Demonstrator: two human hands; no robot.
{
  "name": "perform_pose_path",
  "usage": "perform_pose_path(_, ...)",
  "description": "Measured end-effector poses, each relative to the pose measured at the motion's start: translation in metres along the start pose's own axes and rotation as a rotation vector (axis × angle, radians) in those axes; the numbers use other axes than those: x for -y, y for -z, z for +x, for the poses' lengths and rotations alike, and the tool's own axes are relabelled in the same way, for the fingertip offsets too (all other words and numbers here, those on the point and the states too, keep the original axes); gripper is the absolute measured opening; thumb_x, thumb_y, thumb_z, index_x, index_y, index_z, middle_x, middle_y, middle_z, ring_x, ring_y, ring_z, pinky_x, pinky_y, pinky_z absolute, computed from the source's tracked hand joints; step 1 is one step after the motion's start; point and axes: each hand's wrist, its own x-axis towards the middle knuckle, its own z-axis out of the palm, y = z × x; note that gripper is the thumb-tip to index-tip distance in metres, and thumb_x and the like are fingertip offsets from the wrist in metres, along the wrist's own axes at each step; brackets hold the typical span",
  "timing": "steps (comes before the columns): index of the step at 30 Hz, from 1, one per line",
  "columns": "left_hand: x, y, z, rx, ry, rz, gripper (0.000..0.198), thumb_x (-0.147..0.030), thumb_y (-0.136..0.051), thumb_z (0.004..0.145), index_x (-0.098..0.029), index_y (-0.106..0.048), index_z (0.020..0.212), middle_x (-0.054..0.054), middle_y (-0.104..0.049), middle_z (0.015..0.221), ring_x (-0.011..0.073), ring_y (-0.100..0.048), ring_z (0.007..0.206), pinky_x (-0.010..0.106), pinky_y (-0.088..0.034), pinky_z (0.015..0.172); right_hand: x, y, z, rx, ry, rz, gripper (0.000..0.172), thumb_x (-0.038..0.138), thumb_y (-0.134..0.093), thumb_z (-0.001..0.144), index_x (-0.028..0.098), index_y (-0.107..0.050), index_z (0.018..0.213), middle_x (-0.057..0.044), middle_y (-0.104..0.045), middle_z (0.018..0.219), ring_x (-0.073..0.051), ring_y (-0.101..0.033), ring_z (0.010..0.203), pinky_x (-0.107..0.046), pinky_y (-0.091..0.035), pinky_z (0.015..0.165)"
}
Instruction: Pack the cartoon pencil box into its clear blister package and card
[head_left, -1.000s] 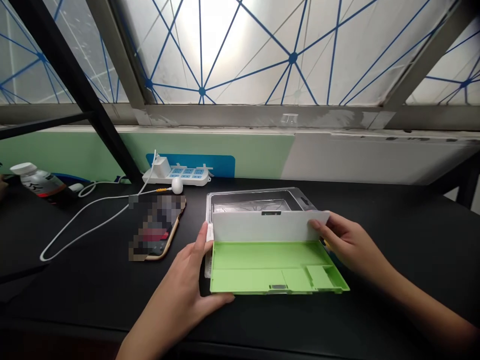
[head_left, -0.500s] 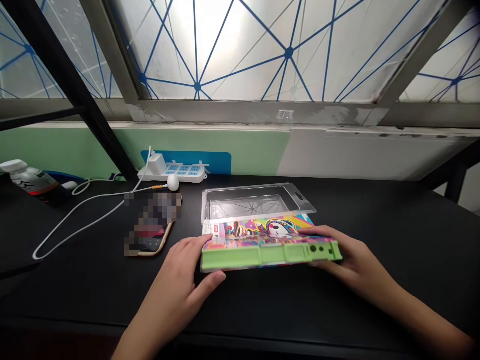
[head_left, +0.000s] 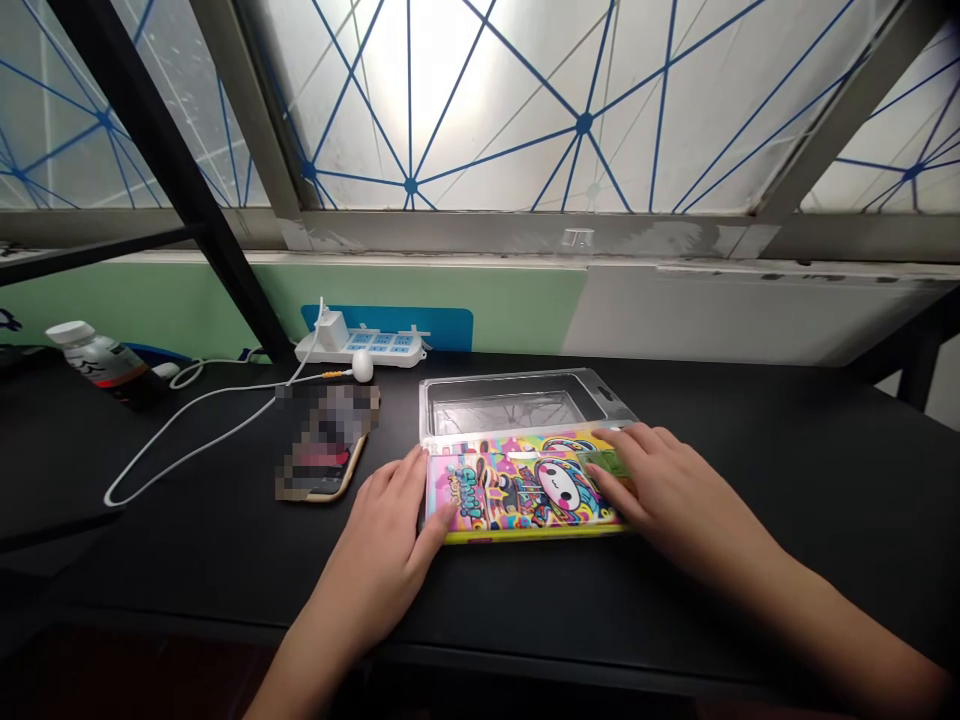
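A brightly printed cartoon pencil case (head_left: 517, 495) with a yellow front edge lies flat on the black desk. My left hand (head_left: 386, 535) grips its left end, the thumb on top near the front corner. Over its right end lies my right hand (head_left: 660, 490), thumb and fingers on the printed top beside a small green part. That hand hides the case's right edge. Directly behind the case, a clear plastic package tray (head_left: 510, 400) rests on the desk.
A phone (head_left: 326, 445) lies to the left, with a white cable (head_left: 187, 405) looping past it. Behind stand a white power strip (head_left: 382, 347) and a bottle (head_left: 101, 360) with a white cap. The wall and window close off the far side.
The pencil case has turned so its printed top faces up, where its green side faced me before. My right hand has shifted from its right end onto the top. The view moved slightly.
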Motion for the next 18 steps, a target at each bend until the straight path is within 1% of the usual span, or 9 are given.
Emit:
perform_pose_path(1,0.001,0.000,0.000,0.018,-0.009,-0.005,0.061,-0.055,-0.035,0.105,-0.022,-0.038,0.156,0.010,-0.042,0.161,0.0317,-0.037,0.146,0.052,-0.034,0.119,0.005,0.000,0.002,-0.027,0.069,-0.036,0.042,0.044,-0.040,0.101,0.017,-0.066,0.119,-0.016,-0.070,0.110,-0.036,-0.064,0.097,-0.051,-0.053,0.079)
perform_pose_path(3,0.004,0.000,-0.002,0.049,-0.024,-0.031,0.069,-0.058,-0.040,0.103,-0.023,-0.029,0.161,0.010,-0.038,0.163,0.0329,-0.033,0.149,0.054,-0.031,0.121,0.019,0.000,0.008,-0.044,0.157,-0.030,0.035,0.037,-0.039,0.103,0.018,-0.066,0.116,-0.016,-0.068,0.116,-0.035,-0.062,0.103,-0.049,-0.052,0.081)
perform_pose_path(5,0.006,0.001,-0.005,0.058,-0.028,-0.064,0.081,-0.059,-0.050,0.098,-0.024,-0.017,0.164,0.010,-0.030,0.167,0.0343,-0.029,0.152,0.056,-0.027,0.123,0.033,-0.002,0.014,-0.028,0.208,0.035,0.032,0.035,-0.042,0.104,0.017,-0.064,0.117,-0.015,-0.068,0.116,-0.034,-0.062,0.106,-0.050,-0.051,0.085)
perform_pose_path(7,0.007,0.001,-0.006,0.058,-0.022,-0.086,0.091,-0.057,-0.058,0.095,-0.024,-0.009,0.165,0.010,-0.023,0.169,0.0344,-0.026,0.154,0.056,-0.024,0.124,0.046,-0.005,0.022,0.009,0.253,0.128,0.030,0.034,-0.044,0.104,0.017,-0.062,0.120,-0.013,-0.068,0.113,-0.031,-0.062,0.105,-0.050,-0.050,0.089)
perform_pose_path(9,0.007,0.002,-0.007,0.060,-0.014,-0.093,0.093,-0.053,-0.061,0.095,-0.027,-0.006,0.165,0.008,-0.021,0.170,0.0334,-0.025,0.154,0.055,-0.024,0.124,0.054,-0.010,0.029,0.024,0.276,0.214,0.028,0.030,-0.042,0.105,0.017,-0.062,0.119,-0.012,-0.068,0.110,-0.029,-0.061,0.102,-0.048,-0.050,0.090)
perform_pose_path(12,0.006,0.003,-0.006,0.053,-0.015,-0.089,0.091,-0.047,-0.060,0.096,-0.030,-0.002,0.165,0.006,-0.021,0.170,0.0330,-0.026,0.154,0.056,-0.026,0.124,0.060,-0.017,0.035,0.000,0.267,0.277,0.024,0.024,-0.041,0.105,0.016,-0.063,0.111,-0.011,-0.066,0.104,-0.027,-0.060,0.097,-0.045,-0.052,0.086)
perform_pose_path(15,0.005,0.003,-0.006,0.049,-0.034,-0.090,0.093,-0.045,-0.059,0.097,-0.032,0.005,0.164,0.006,-0.018,0.170,0.0326,-0.026,0.154,0.056,-0.026,0.124,0.061,-0.020,0.037,-0.072,0.277,0.271,0.019,0.021,-0.043,0.104,0.017,-0.061,0.105,-0.011,-0.064,0.099,-0.026,-0.059,0.093,-0.042,-0.053,0.082)
perform_pose_path(18,0.003,0.005,-0.005,0.045,-0.031,-0.129,0.095,-0.046,-0.058,0.098,-0.031,0.009,0.164,0.007,-0.021,0.169,0.0309,-0.026,0.154,0.055,-0.025,0.124,0.062,-0.021,0.039,-0.243,0.297,0.227,0.017,0.019,-0.042,0.104,0.018,-0.059,0.101,-0.012,-0.063,0.098,-0.026,-0.058,0.092,-0.042,-0.052,0.080)
